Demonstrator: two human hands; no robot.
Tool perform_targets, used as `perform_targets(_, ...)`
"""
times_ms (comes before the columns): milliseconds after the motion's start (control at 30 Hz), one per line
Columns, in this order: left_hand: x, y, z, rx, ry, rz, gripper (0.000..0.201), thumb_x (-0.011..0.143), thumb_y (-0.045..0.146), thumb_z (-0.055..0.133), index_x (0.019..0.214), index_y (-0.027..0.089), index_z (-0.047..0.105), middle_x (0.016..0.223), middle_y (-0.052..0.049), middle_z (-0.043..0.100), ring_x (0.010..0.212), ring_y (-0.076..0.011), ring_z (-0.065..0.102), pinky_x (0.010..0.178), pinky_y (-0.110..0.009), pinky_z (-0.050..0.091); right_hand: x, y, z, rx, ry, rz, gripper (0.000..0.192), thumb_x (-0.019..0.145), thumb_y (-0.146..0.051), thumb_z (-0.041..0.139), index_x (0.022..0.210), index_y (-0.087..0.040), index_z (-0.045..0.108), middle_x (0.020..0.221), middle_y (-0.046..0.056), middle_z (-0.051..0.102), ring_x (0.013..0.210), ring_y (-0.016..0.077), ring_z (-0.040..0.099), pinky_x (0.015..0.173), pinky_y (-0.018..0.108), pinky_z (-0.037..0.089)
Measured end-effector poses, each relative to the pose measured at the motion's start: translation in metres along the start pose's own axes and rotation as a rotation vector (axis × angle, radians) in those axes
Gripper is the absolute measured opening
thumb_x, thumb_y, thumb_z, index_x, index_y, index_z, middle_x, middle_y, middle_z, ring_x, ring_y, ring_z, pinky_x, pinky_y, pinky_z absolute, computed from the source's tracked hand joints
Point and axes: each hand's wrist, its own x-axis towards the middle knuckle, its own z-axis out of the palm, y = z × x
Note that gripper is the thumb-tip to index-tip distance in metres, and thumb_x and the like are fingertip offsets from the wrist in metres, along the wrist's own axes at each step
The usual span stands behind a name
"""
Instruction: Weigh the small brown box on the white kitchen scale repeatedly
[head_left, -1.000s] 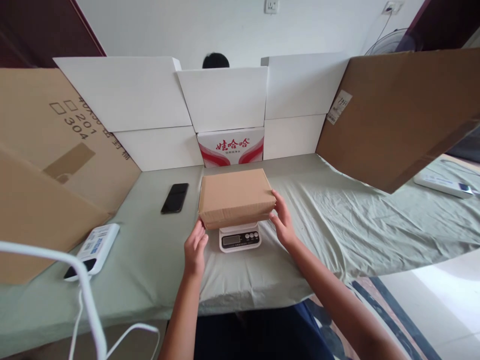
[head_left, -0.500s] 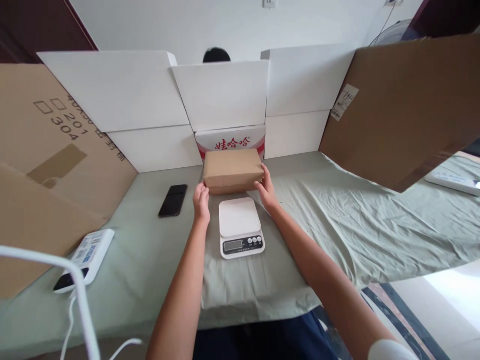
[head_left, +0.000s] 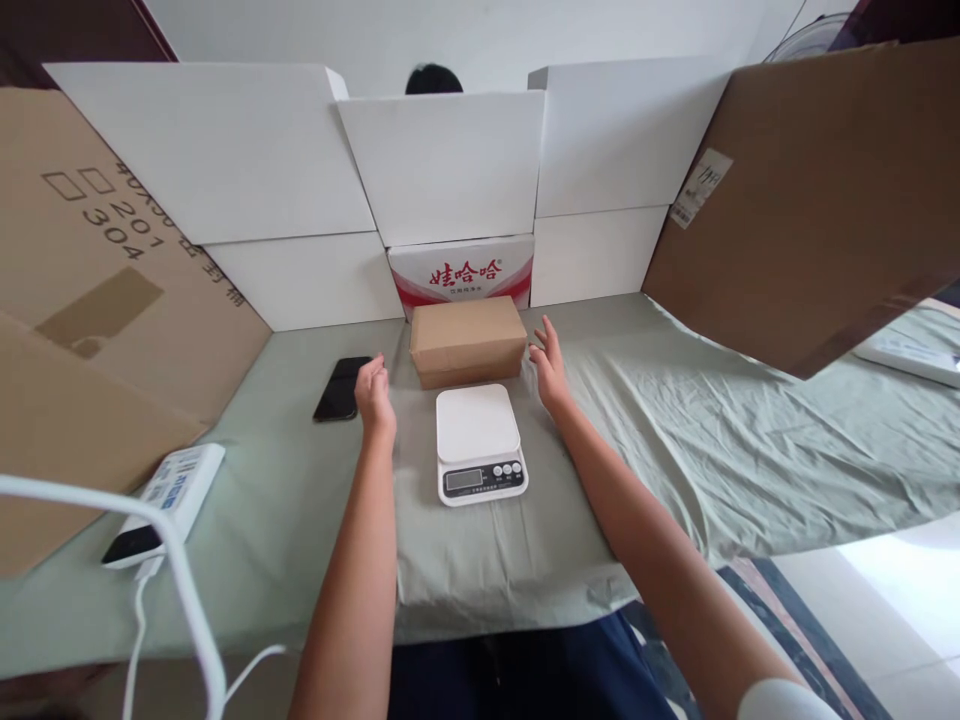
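Note:
A closed brown cardboard box rests on the green cloth, just behind a white digital kitchen scale. The scale's platform is bare, and its small display looks blank. To the left of the box, clear of it, my left hand is held up with its fingers stretched and nothing in it. It partly overlaps a black smartphone lying on the cloth. On the other side, my right hand is a little apart from the box, fingers spread, holding nothing.
White boxes form a wall at the back, one with red lettering. Large cardboard sheets stand left and right. A white power strip with a cable lies at left. Someone's dark hair shows behind the wall.
Both hands have let go of the brown box and moved apart, the left hand leftward and the right hand slightly rightward. The box stays behind the scale. The view has shifted slightly.

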Motion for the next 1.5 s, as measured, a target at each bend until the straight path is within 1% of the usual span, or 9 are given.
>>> perform_targets(100, 0.0, 0.003, 0.0, -0.011, 0.052, -0.021, 0.055, 0.085, 0.042, 0.062, 0.132, 0.013, 0.064, 0.151, -0.02, 0.061, 0.145, -0.0277, 0.056, 0.123, -0.041, 0.039, -0.002, 0.001, -0.005, -0.009, -0.004, 0.029, 0.082, 0.092, -0.057, 0.056, 0.164, -0.028, 0.031, 0.168, 0.014, 0.043, 0.152, 0.0318, 0.046, 0.122, 0.059, 0.04)
perform_targets(233, -0.009, 0.0, 0.014, -0.004, -0.073, -0.151, 0.056, 0.084, 0.049, 0.067, 0.132, 0.019, 0.068, 0.151, -0.017, 0.063, 0.145, -0.0296, 0.056, 0.123, -0.045, 0.04, -0.007, 0.004, 0.003, -0.007, -0.07, 0.0, 0.084, 0.091, -0.061, 0.057, 0.164, -0.026, 0.032, 0.169, 0.014, 0.044, 0.153, 0.0311, 0.047, 0.123, 0.055, 0.041)
perform_targets(333, -0.015, -0.003, 0.023, -0.012, -0.151, -0.18, 0.056, 0.084, 0.053, 0.068, 0.131, 0.021, 0.07, 0.15, -0.015, 0.064, 0.147, -0.0293, 0.054, 0.124, -0.045, 0.039, -0.009, 0.004, 0.01, -0.001, -0.128, -0.011, 0.089, 0.089, -0.062, 0.059, 0.165, -0.024, 0.031, 0.171, 0.012, 0.041, 0.154, 0.0316, 0.045, 0.124, 0.053, 0.042)
perform_targets(500, -0.014, 0.003, 0.024, 0.015, -0.161, -0.187, 0.054, 0.083, 0.05, 0.07, 0.128, 0.02, 0.074, 0.139, -0.013, 0.071, 0.143, -0.0312, 0.058, 0.123, -0.049, 0.041, -0.012, -0.009, 0.016, 0.028, -0.171, -0.012, 0.093, 0.089, -0.063, 0.062, 0.166, -0.025, 0.027, 0.172, 0.011, 0.038, 0.151, 0.0321, 0.048, 0.123, 0.052, 0.044)
perform_targets(600, -0.018, 0.017, 0.017, 0.008, -0.155, -0.092, 0.056, 0.083, 0.047, 0.069, 0.133, 0.021, 0.073, 0.14, -0.012, 0.071, 0.142, -0.0317, 0.059, 0.121, -0.05, 0.044, -0.02, -0.028, 0.012, 0.017, -0.183, -0.104, 0.09, 0.091, -0.065, 0.06, 0.166, -0.029, 0.027, 0.171, 0.01, 0.039, 0.15, 0.033, 0.049, 0.121, 0.053, 0.047)
perform_targets(667, -0.033, 0.028, 0.007, 0.005, -0.157, -0.003, 0.058, 0.086, 0.047, 0.068, 0.137, 0.021, 0.071, 0.144, -0.011, 0.069, 0.144, -0.0315, 0.058, 0.121, -0.048, 0.044, -0.034, -0.042, 0.004, -0.011, -0.179, -0.19, 0.083, 0.095, -0.065, 0.058, 0.165, -0.034, 0.029, 0.172, 0.007, 0.037, 0.152, 0.0326, 0.046, 0.12, 0.052, 0.047)
perform_targets(867, -0.121, 0.043, -0.031, 0.09, -0.112, 0.069, 0.064, 0.089, 0.05, 0.066, 0.145, 0.019, 0.066, 0.144, -0.012, 0.07, 0.144, -0.0352, 0.057, 0.123, -0.049, 0.042, -0.105, -0.056, -0.029, -0.167, -0.176, -0.32, 0.075, 0.101, -0.061, 0.053, 0.167, -0.04, 0.023, 0.172, 0.007, 0.033, 0.159, 0.0341, 0.035, 0.123, 0.055, 0.045)
perform_targets(967, -0.146, 0.042, -0.041, 0.092, -0.1, 0.061, 0.066, 0.088, 0.05, 0.066, 0.145, 0.017, 0.066, 0.139, -0.014, 0.072, 0.144, -0.0369, 0.056, 0.122, -0.05, 0.044, -0.128, -0.052, -0.038, -0.203, -0.19, -0.347, 0.075, 0.102, -0.06, 0.05, 0.168, -0.041, 0.02, 0.17, 0.008, 0.034, 0.158, 0.0347, 0.036, 0.121, 0.056, 0.046)
perform_targets(1500, -0.154, 0.036, -0.046, 0.077, -0.054, -0.047, 0.065, 0.086, 0.049, 0.069, 0.143, 0.019, 0.066, 0.142, -0.016, 0.07, 0.142, -0.0356, 0.059, 0.122, -0.053, 0.044, -0.128, -0.049, -0.036, -0.228, -0.218, -0.343, 0.071, 0.102, -0.061, 0.048, 0.166, -0.04, 0.024, 0.162, 0.011, 0.042, 0.151, 0.0343, 0.043, 0.114, 0.056, 0.052)
